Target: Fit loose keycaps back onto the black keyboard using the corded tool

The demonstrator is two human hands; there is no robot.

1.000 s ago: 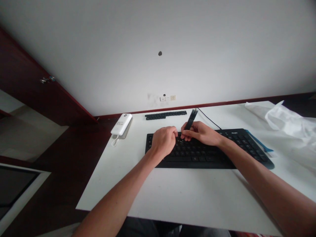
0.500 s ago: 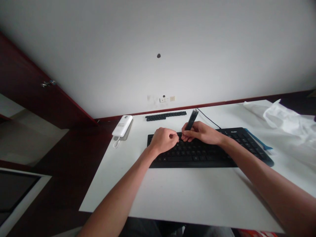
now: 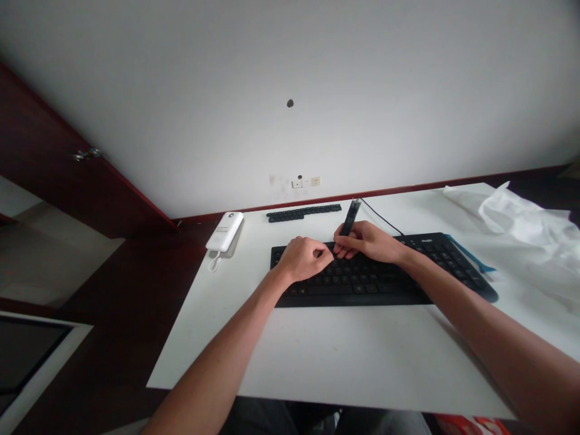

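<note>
A black keyboard (image 3: 335, 290) lies along the white table under both my hands. My right hand (image 3: 367, 240) is closed around a dark, slim-handled tool (image 3: 350, 219) with a clear upper end, held nearly upright and leaning right. The tool's lower end is hidden by my fingers. Just left of it, my left hand (image 3: 304, 258) is closed in a pinch over the upper keys, its fingertips close to those of the right. Whatever the pinch holds is too small to name. Behind the keyboard, black keycaps (image 3: 303, 212) lie in rows.
A white power bank (image 3: 225, 232) with a short cable loop rests at the table's left edge. Crumpled white plastic (image 3: 525, 217) covers the right side. A blue strip-like object (image 3: 473, 257) touches the keyboard's right end. A black cable (image 3: 383, 216) runs behind.
My left fingertips have shifted slightly right, closer to the right hand. The tool in my right hand leans a little less to the right. The view has shifted slightly.
</note>
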